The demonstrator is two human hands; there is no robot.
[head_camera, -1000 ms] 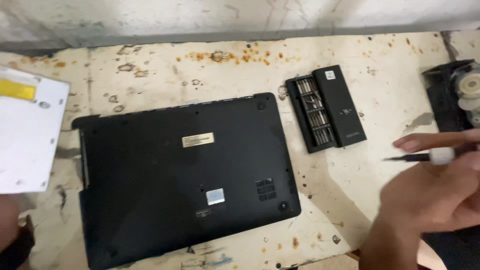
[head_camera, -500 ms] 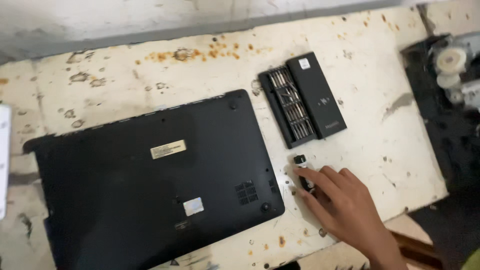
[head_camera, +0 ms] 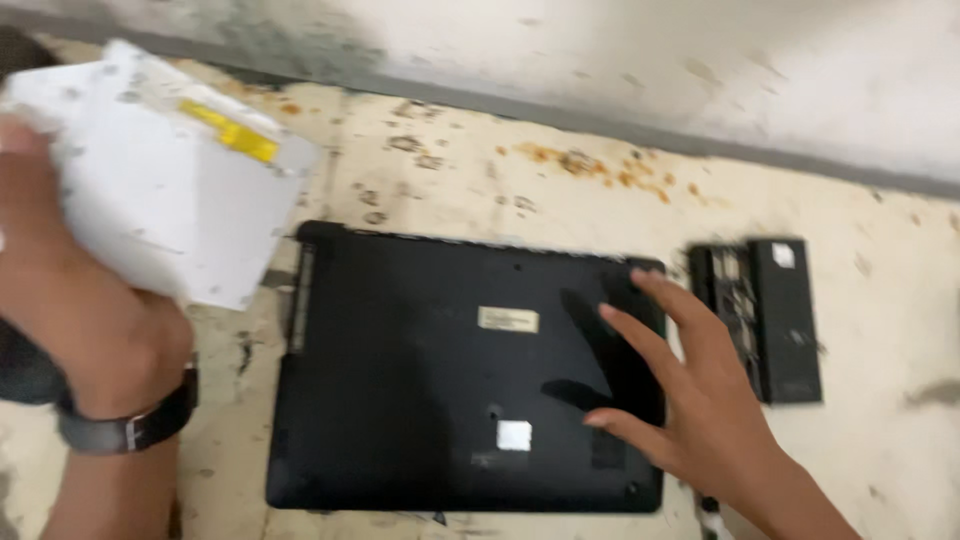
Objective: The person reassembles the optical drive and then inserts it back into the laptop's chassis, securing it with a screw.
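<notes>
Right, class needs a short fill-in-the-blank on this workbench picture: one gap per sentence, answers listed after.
1. The black laptop lies with its ____ side facing up.
2. The left hand holds up a flat ____ drive with a yellow label.
3. The left wrist wears a dark ____.
4. The open black bit case lies to the ____ of the laptop.

Missing words: bottom; white; watch; right
</notes>
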